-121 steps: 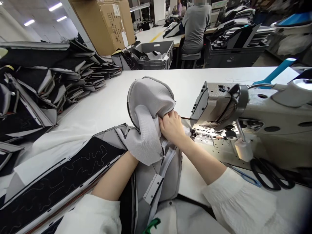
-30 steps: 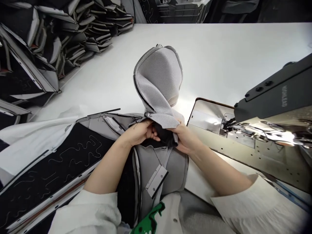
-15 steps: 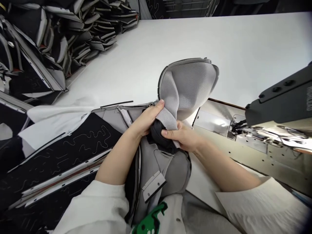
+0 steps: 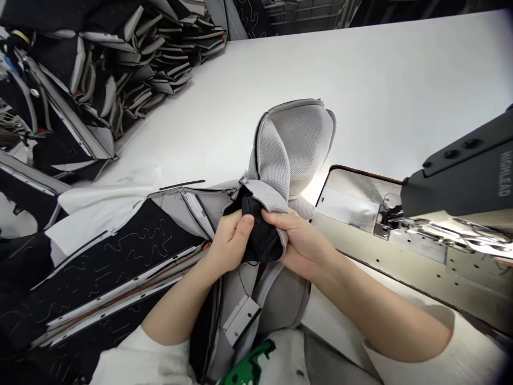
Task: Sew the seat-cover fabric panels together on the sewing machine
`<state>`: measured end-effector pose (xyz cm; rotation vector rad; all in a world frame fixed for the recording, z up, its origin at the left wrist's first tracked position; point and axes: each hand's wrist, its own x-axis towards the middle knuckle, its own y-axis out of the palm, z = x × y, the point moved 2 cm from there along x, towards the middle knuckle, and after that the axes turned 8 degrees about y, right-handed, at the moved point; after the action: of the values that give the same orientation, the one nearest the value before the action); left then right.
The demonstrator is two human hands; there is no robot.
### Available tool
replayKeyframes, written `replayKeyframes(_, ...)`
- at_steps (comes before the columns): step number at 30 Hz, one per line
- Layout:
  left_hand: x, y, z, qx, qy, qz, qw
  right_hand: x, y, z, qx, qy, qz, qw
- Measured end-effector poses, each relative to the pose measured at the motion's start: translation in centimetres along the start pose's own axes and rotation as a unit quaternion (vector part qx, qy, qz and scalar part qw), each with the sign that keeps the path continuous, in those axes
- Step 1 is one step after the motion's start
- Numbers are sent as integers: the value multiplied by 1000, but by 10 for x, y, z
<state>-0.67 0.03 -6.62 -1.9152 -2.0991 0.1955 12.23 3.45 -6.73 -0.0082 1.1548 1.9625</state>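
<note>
Your left hand and right hand face each other across the black fabric, close to the near edge of the surface. The left hand pinches its left side, thumb on top and fingers curled. The right hand pinches the other side together with the grey mesh fabric, its thumb pressing on the black and its fingers tucked behind the grey rim.

From both hands, the grey mesh fabric rises in a rounded, hollow lobe. Its long axis points away from you toward the far edge and leans a little right. The right hand is nearer to the lobe and also to the sewing machine, which stands to the right, apart from the fabric; the needle area lies right of your right hand and slightly farther from you.

A long black panel spreads from beside your left hand toward the left. Stacked panels fill the surface's far left corner.
</note>
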Motion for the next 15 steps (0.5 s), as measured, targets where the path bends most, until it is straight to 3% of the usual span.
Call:
replayKeyframes(3, -2, 2, 2, 13, -12, -26, 999, 1, -4, 6, -48, -5, 9, 999)
replayKeyframes(9, -1, 6, -1, 6, -9, -49, 999, 3, -15, 11, -263, -138, -42, 954)
replayKeyframes(12, -2, 5, -7, 16, 15, -47, 999, 4, -16, 8, -281, -181, -59, 941)
replayKeyframes(15, -1, 4, -8, -10, 16, -36, 999, 6, -15, 2, -226, -178, -35, 957)
